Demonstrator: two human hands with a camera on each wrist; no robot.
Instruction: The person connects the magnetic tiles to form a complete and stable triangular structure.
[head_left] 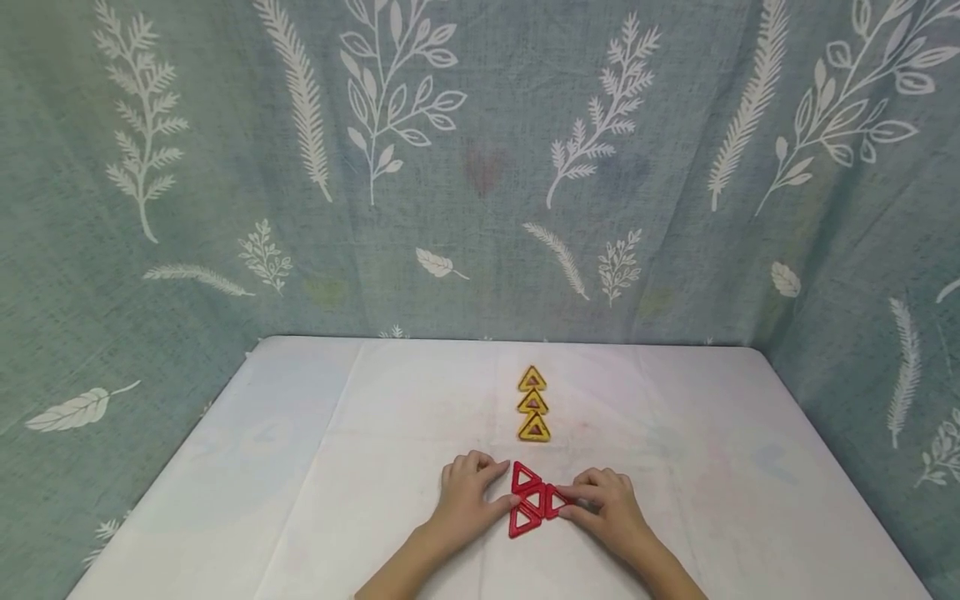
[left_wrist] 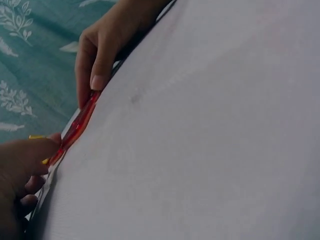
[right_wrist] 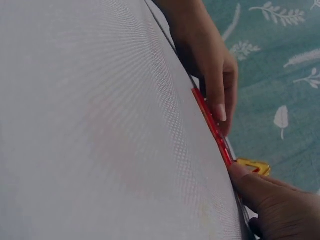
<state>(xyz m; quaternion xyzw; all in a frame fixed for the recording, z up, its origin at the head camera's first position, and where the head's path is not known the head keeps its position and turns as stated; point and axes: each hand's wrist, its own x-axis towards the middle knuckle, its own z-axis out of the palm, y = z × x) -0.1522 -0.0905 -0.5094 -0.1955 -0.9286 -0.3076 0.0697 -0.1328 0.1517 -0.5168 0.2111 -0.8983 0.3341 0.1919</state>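
Several red triangular tiles [head_left: 522, 521] lie flat in the head view, joined edge to edge into a larger triangle pointing right. My left hand [head_left: 468, 493] is at their left side, its thumb touching the left edge and its index fingertip beside the upper corner. From the right, my right hand [head_left: 606, 502] pinches the rightmost red tile [head_left: 551, 502] between thumb and index finger. The left wrist view shows the red tiles [left_wrist: 79, 125] edge-on between both hands. In the right wrist view, the right thumb covers one end of the red row [right_wrist: 212, 125].
Beyond the hands, three yellow triangular tiles [head_left: 534, 427] stand in a column, tip to base, pointing away. A white cloth covers the table [head_left: 360, 417]. Green-blue leaf-patterned curtains [head_left: 480, 275] hang behind it and along both sides.
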